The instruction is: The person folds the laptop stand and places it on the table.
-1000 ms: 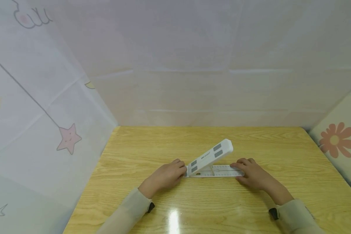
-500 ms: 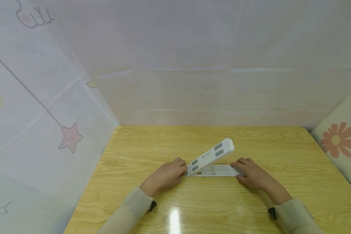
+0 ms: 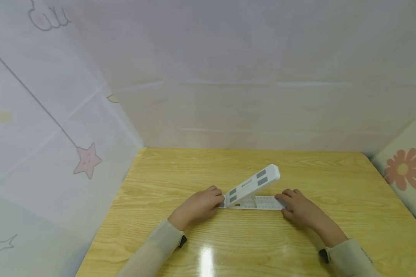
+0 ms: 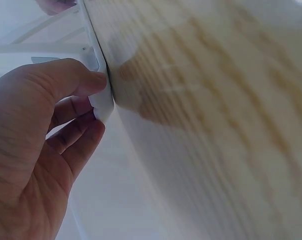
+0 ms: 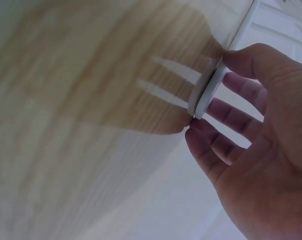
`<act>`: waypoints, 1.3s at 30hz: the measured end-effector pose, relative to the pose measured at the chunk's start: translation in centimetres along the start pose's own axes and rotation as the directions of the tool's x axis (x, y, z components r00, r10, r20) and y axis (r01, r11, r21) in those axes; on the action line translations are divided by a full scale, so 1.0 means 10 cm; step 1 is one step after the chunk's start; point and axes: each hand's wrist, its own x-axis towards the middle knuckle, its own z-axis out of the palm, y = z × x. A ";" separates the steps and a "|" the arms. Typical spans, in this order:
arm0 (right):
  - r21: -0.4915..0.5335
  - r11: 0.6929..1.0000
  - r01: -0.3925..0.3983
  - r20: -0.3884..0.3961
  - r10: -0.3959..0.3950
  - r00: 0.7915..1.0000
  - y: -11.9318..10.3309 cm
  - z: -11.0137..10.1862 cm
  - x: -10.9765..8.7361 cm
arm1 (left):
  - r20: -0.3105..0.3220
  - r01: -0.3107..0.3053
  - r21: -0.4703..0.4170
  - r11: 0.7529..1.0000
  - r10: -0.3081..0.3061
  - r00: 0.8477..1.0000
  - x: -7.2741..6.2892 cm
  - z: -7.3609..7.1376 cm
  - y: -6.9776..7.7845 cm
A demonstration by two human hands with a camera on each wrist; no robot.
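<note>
Head view: noted no clear change in the white stand or in either grip against the preceding frames, only a slight drift of the whole view. Judged as a steady hold, with no adjustment evident. Located the stand between both hands on the worktop, with base running from nine to three o'clock and hinged bar tilted up towards two o'clock, above a thin strut. Found left hand grasping the nine o'clock end, right hand the three o'clock end.

Left wrist view: saw the stand's end at ten o'clock, pinched between thumb and fingers.

Right wrist view: saw the opposite end at two o'clock, gripped edge to edge.
</note>
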 end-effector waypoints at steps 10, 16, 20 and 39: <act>0.001 1.000 0.008 -0.017 -0.008 1.000 -0.05 -0.03 -0.03 | -0.015 -0.004 0.002 1.000 0.004 1.000 0.02 0.04 -0.05; -0.002 1.000 -0.007 0.004 0.007 1.000 -0.08 -0.04 -0.03 | -0.003 0.010 -0.021 1.000 -0.010 1.000 0.04 0.03 -0.05; 0.000 1.000 -0.016 0.016 0.016 1.000 -0.10 -0.04 -0.04 | 0.002 0.015 -0.021 1.000 -0.015 1.000 0.04 0.02 -0.05; -0.063 0.998 -0.020 0.042 0.022 0.999 -0.26 -0.08 -0.12 | -0.044 0.049 0.106 0.993 -0.044 0.998 0.13 0.03 -0.06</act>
